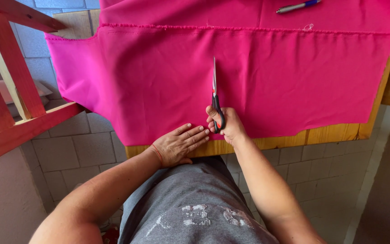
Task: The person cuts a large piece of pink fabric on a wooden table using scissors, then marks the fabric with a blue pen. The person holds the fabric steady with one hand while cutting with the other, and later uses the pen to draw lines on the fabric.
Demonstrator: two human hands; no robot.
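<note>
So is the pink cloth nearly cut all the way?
Not nearly. The scissors have only just gone in at the near edge of the cloth, so any slit is short and hidden behind the blades. The right hand holds the scissors, pointing away; the left hand lies flat on the cloth beside them. Past the tips the cloth looks whole up to the frayed far edge.
</note>
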